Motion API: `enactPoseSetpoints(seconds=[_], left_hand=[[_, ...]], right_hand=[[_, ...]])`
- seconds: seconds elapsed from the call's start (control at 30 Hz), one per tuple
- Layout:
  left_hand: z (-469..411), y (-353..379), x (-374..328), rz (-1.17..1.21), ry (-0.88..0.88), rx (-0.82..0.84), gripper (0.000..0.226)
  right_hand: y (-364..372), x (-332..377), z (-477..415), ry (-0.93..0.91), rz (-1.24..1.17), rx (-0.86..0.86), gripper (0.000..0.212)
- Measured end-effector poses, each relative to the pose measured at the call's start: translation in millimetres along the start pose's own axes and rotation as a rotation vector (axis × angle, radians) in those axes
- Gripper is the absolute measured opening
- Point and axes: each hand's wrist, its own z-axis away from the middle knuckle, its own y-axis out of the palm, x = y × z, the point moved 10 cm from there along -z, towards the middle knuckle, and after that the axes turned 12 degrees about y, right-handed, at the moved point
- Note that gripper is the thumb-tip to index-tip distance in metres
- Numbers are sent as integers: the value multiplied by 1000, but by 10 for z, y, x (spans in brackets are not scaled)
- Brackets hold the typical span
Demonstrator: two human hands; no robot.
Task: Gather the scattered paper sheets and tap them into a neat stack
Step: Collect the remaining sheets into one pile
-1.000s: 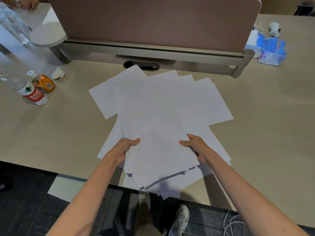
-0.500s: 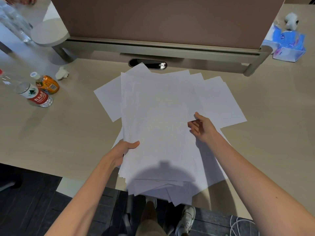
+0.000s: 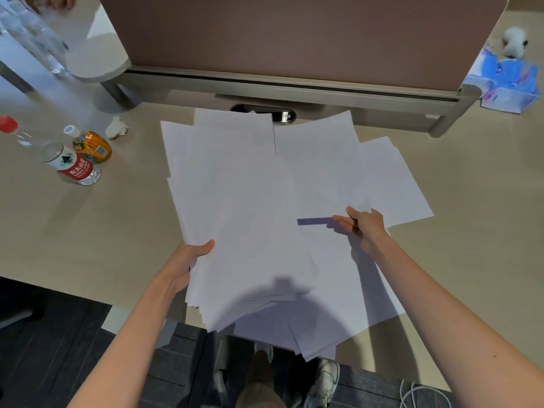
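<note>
Gripping the paper bundle (image 3: 241, 231) by its left edge over the table (image 3: 88, 231), long axis pointing away, the left hand (image 3: 188, 260) steadies it while the right hand (image 3: 365, 228), nearer the loose sheets (image 3: 391, 184) fanned rightward, pinches one.

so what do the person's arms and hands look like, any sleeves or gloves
Both forearms are bare as far as the frame shows, with no sleeves in view. The left hand and right hand are ungloved, and no watch, ring or bracelet is visible.
</note>
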Motion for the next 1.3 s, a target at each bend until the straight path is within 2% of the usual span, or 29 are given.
enactPoseSetpoints(seconds=[0.17,0.3,0.43,0.5,0.7,0.87,1.1,1.23,1.3], left_hand=[[176,-344,-179,15,50,-120,19],[273,-478,-188,40,62,-170,26],[271,-367,-83,72,51,-161,26],[238,-199,-5,65,49,-135,34],[186,425,205,96,29,-23,30],[164,658,389,87,-19,41,33],[145,747,424,70,0,55,37],[81,700,479,20,12,2,43],[61,685,489,16,35,-35,42]], right_hand=[[-105,-84,104,5,-120,36,34],[-121,-199,135,6,-142,61,58],[54,-333,270,4,-99,149,64],[133,-402,353,3,-62,175,69],[144,-514,493,-45,196,158,34],[6,-645,482,-93,303,69,27],[97,-902,548,-100,391,91,22],[158,-1016,557,-97,405,113,22],[124,-994,559,-121,420,97,16]])
